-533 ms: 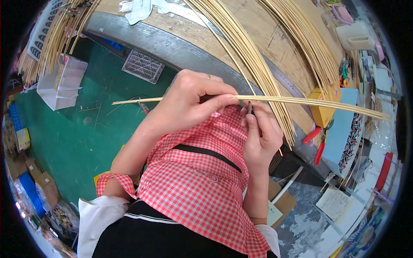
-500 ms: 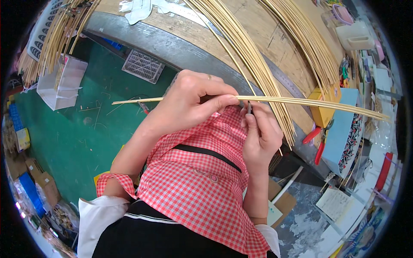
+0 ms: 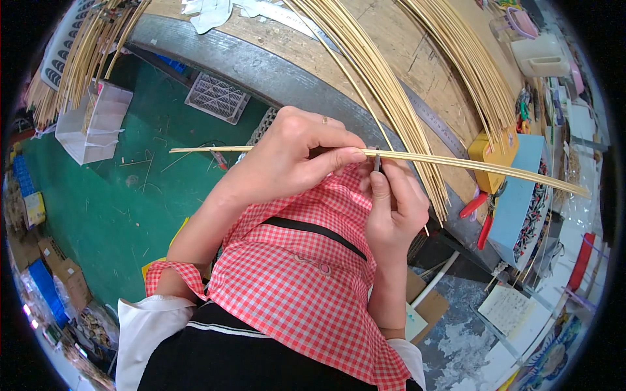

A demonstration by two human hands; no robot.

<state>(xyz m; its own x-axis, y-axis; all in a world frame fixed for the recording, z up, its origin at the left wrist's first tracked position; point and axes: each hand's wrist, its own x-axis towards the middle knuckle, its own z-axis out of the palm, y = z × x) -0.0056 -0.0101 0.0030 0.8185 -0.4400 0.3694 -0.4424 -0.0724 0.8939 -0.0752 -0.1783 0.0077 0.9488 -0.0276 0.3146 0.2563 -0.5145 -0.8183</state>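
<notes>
A few thin bamboo strips (image 3: 469, 167) lie together, running crosswise in front of me and dipping toward the right. My left hand (image 3: 290, 153) is closed on them, with the thumb pressing near the middle. My right hand (image 3: 396, 207) pinches a small dark metal tool (image 3: 377, 163) between thumb and fingers. The tool stands upright, and its tip overlaps the strips just right of my left thumb. Its exact kind does not show, and my fingers hide its lower part. Some right fingers sit behind the strips.
Long bundles of bamboo strips (image 3: 375, 68) lie on the wooden table (image 3: 365, 19), beside a metal ruler (image 3: 433, 122). Red-handled pliers (image 3: 484, 228) hang by a yellow box (image 3: 493, 153) and a light blue box (image 3: 515, 208) at right. A white crate (image 3: 216, 98) stands on the green floor.
The strips have tilted a little, their right part sinking slightly. The tool's tip now reaches up across them, where before it was lower. My left hand has shifted slightly right.
</notes>
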